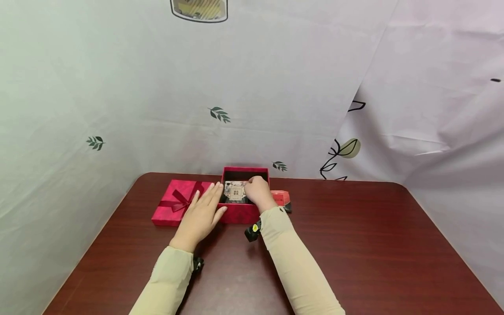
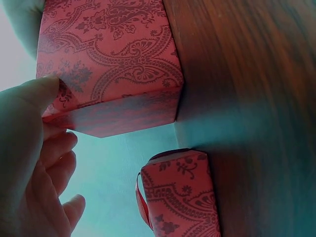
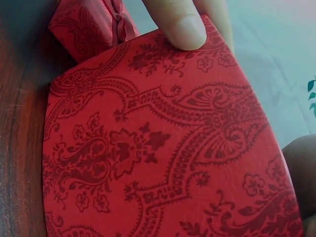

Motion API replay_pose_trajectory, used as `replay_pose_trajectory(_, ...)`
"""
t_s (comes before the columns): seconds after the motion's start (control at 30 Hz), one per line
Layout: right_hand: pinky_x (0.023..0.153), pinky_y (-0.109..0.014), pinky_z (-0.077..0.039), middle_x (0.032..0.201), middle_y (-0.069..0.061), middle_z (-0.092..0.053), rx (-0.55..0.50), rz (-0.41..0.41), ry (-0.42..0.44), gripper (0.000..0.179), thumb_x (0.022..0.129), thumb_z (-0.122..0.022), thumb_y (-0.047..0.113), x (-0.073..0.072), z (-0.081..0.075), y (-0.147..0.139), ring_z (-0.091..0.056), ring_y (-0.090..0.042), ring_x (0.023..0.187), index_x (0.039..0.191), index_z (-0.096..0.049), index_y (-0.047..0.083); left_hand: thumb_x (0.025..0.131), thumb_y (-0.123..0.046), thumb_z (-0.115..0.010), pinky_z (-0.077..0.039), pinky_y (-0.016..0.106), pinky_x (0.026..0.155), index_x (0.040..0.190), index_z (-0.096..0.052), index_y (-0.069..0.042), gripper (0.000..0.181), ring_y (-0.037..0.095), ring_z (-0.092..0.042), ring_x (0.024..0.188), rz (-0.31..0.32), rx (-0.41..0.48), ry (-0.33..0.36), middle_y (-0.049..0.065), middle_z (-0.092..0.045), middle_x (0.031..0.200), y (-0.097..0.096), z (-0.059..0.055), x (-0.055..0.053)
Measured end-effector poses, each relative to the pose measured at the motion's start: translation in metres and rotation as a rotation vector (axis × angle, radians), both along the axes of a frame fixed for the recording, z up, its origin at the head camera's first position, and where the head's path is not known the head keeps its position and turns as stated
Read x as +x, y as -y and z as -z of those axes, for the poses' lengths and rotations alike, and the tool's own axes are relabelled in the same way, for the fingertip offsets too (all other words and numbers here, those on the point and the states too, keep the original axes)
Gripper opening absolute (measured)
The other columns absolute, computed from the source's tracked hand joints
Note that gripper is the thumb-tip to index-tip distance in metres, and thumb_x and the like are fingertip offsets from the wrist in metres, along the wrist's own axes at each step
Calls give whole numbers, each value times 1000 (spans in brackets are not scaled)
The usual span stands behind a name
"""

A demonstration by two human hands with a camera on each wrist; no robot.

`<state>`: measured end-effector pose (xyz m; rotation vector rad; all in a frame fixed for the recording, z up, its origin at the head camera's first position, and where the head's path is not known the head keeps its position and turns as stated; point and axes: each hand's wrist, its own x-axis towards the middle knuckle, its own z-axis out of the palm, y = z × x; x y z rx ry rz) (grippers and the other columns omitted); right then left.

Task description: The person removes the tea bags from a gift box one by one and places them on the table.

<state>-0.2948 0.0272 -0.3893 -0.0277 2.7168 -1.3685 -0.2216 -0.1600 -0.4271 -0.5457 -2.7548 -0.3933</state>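
L hand (image 1: pixel 201 217), fingers straight, should brace red box (image 1: pixel 241 214) at near L corner while R hand (image 1: pixel 258 191), grip on patterned pkt (image 1: pixel 235 192) unclear, works gently w/o creasing it.

Left hand (image 2: pixel 24 143), with its thumb against the scroll-patterned face of a red box (image 2: pixel 111 54); below, apart from the box, a matching lid (image 2: pixel 182 192) with red ribbon. Right, wood-grained desk (image 2: pixel 247 74); upper left corner, right hand (image 2: pixel 22 22), partly visible.

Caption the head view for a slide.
Right hand reaches into an open red box; left hand touches its corner; ribboned lid lies alongside.
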Motion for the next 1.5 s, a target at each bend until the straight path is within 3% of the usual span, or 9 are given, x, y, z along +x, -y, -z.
replay_pose_trajectory(0.23, 77, -38, -49, 122, -21, -67, 9, -7, 19, 37, 105, -50, 19, 1, -1, -1, -61, -27, 84, 130, -64, -4, 100, -34, -63, -20, 58, 121, 157, -35, -3, 70, 29, -27, 152, 0, 2, 10, 14, -34, 162, -1, 1, 0)
replay_pose_trajectory(0.47, 96, -49, -53, 130, -20, -65, -10, 19, -12, 38, 105, -54, 24, 3, 0, 0, -62, -35, 117, 130, -64, -4, 100, -33, -63, -21, 58, 121, 157, -36, -3, 69, 30, -28, 152, 2, 3, 3, 14, -35, 162, -2, 1, 1)
replay_pose_trajectory(0.57, 91, -48, -55, 122, -18, -68, -22, 34, -49, 33, 104, -57, 22, 3, 1, 0, -65, -34, 110, 124, -67, -2, 101, -33, -62, -21, 58, 121, 156, -36, -3, 69, 29, -28, 152, 4, 5, 3, 14, -35, 162, -2, 1, 1)
replay_pose_trajectory(0.67, 80, -42, -57, 112, -16, -70, -54, 36, -67, 27, 101, -60, 17, 3, 3, -1, -69, -29, 91, 119, -67, -1, 101, -33, -62, -21, 58, 121, 156, -37, -2, 68, 29, -28, 151, 7, 8, -2, 14, -35, 162, -2, 1, 1)
replay_pose_trajectory(0.83, 68, -34, -59, 102, -15, -70, -133, 21, -37, 27, 97, -64, 9, 2, 2, -3, -72, -21, 70, 121, -65, -4, 101, -33, -62, -21, 58, 121, 156, -37, -2, 68, 30, -28, 151, 9, 14, -5, 14, -35, 162, -2, 1, 1)
replay_pose_trajectory(1.03, 67, -33, -61, 100, -17, -72, -162, -3, 24, 34, 94, -68, 6, 0, 2, -3, -73, -20, 65, 126, -64, -6, 101, -32, -62, -21, 58, 121, 156, -36, -3, 68, 29, -28, 151, 7, 21, 2, 14, -34, 162, -2, -1, 1)
replay_pose_trajectory(1.23, 74, -36, -62, 111, -21, -72, -144, -33, 57, 37, 94, -69, 5, -2, 1, -1, -74, -22, 68, 129, -64, -6, 102, -32, -61, -21, 58, 121, 157, -35, -3, 68, 29, -28, 152, 2, 18, 12, 14, -34, 162, -3, -2, 1)
replay_pose_trajectory(1.37, 76, -37, -61, 109, -20, -73, -129, -40, 43, 36, 93, -69, 4, -3, 1, -1, -75, -24, 71, 127, -66, -6, 102, -32, -60, -21, 58, 121, 157, -35, -2, 67, 29, -28, 151, -1, 15, 6, 14, -35, 162, -2, -1, 1)
replay_pose_trajectory(1.5, 68, -34, -59, 104, -18, -74, -103, -26, -7, 31, 92, -67, 2, -2, 1, 0, -74, -23, 69, 122, -69, -3, 102, -32, -60, -21, 58, 121, 156, -36, -2, 66, 30, -29, 151, -1, 16, 1, 14, -36, 161, -2, -1, 1)
